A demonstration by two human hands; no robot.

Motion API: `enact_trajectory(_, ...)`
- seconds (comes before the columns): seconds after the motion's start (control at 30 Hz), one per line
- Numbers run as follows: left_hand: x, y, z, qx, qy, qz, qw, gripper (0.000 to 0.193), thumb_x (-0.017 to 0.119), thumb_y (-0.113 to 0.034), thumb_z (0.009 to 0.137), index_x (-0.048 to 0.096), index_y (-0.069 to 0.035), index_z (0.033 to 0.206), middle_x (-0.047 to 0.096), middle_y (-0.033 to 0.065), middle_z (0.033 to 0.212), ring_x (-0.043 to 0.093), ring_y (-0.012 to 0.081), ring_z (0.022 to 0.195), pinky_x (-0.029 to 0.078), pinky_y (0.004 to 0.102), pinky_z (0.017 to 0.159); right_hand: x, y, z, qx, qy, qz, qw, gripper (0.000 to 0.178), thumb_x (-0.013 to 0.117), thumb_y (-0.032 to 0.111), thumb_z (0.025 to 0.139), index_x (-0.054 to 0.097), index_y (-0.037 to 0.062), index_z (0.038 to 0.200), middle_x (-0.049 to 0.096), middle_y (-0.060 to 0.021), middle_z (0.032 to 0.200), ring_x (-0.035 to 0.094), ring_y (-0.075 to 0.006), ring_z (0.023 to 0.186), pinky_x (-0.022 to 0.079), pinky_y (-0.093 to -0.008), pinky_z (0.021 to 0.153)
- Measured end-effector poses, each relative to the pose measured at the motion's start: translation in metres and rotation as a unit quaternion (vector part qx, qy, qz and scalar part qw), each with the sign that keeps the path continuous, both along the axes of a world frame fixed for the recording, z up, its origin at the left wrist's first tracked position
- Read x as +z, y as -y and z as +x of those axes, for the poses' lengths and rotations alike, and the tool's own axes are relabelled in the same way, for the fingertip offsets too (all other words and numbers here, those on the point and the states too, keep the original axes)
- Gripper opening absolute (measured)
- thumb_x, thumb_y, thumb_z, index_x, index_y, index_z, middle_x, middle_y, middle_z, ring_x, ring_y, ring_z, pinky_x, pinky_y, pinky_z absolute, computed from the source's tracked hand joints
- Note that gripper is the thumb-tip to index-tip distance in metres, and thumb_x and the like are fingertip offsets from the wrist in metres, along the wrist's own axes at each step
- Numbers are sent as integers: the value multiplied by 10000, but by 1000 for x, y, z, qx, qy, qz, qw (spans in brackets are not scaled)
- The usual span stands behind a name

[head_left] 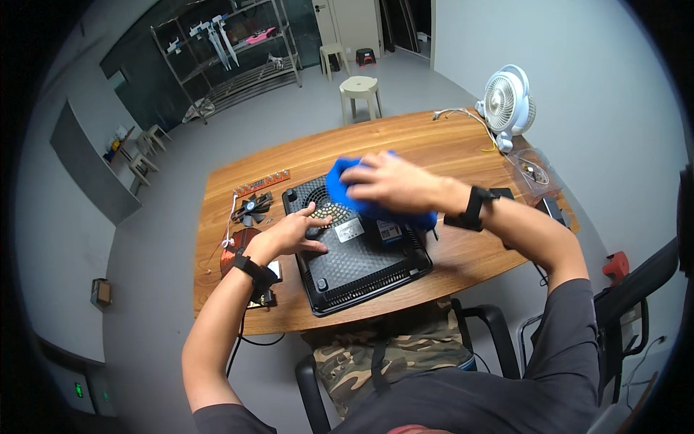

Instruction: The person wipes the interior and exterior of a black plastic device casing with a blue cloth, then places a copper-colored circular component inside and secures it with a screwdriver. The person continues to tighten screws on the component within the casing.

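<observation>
A black plastic appliance housing (350,264) lies on the wooden table, its round vent grille, corner feet and pale label (349,230) facing up. It looks like the underside of an induction cooker. My left hand (290,233) rests on its left part, fingers spread, holding nothing. Bunched under my right hand (394,184) is a blue cloth (338,181), gripped over the housing's far right part. The cloth and hand blur slightly and hide that corner. Left of the housing are a black fan blade (253,208) and a reddish-brown coil (242,241), partly covered by my left forearm.
An orange strip (262,184) with metal parts lies at the table's far left. A white fan (504,101) stands at the far right corner, near a clear plastic bag (533,173) and loose cables. A beige stool (359,90) stands beyond the table.
</observation>
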State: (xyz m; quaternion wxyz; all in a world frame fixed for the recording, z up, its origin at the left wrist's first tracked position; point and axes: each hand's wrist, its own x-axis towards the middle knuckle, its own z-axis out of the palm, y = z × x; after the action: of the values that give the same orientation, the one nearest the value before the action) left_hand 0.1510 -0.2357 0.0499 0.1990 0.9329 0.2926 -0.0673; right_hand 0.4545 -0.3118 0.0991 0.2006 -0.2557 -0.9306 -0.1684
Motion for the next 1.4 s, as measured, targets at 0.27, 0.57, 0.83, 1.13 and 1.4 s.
enact_trajectory(0.27, 5, 3, 5, 0, -5, 25, 1000, 715, 780, -516, 841, 598, -171, 1440, 309, 336, 1587, 391, 452, 1446, 349, 467, 1195, -3, -82, 109, -271, -75, 73, 957, 379, 736, 134, 839, 620, 122, 1199, 542, -96, 1336, 555, -355, 1128, 485, -456, 913)
enact_trajectory(0.57, -2, 1, 4, 10, -22, 41, 999, 677, 746, -545, 866, 600, -217, 1440, 315, 322, 1592, 429, 456, 1421, 374, 466, 1183, -88, -101, 138, -382, 15, -142, 913, 436, 700, 227, 842, 632, 131, 1261, 520, -112, 1422, 424, -399, 1369, 313, -707, 1083)
enact_trajectory(0.83, -2, 4, 1, 15, -21, 27, 999, 639, 731, -523, 892, 593, -239, 1447, 300, 310, 1605, 436, 450, 1418, 386, 471, 1174, -88, -111, 63, -291, -127, -240, 918, 372, 664, 302, 911, 693, 28, 1162, 607, -203, 1286, 514, -395, 1291, 383, -592, 1091)
enact_trajectory(1.13, 4, 6, 0, 8, -24, 41, 999, 649, 720, -545, 892, 591, -241, 1450, 306, 315, 1601, 433, 452, 1421, 373, 473, 1180, -124, -113, 30, -272, -177, -276, 905, 605, 686, 357, 946, 486, -15, 1378, 546, -294, 1330, 559, -469, 1231, 473, -501, 1046)
enact_trajectory(1.4, 2, 0, -4, -26, -19, 43, 999, 609, 684, -530, 929, 598, -216, 1444, 337, 347, 1571, 429, 467, 1414, 378, 463, 1171, -104, -105, 21, -330, -93, -220, 913, 370, 695, 243, 925, 616, 81, 1248, 698, -146, 1188, 637, -357, 1166, 443, -540, 925)
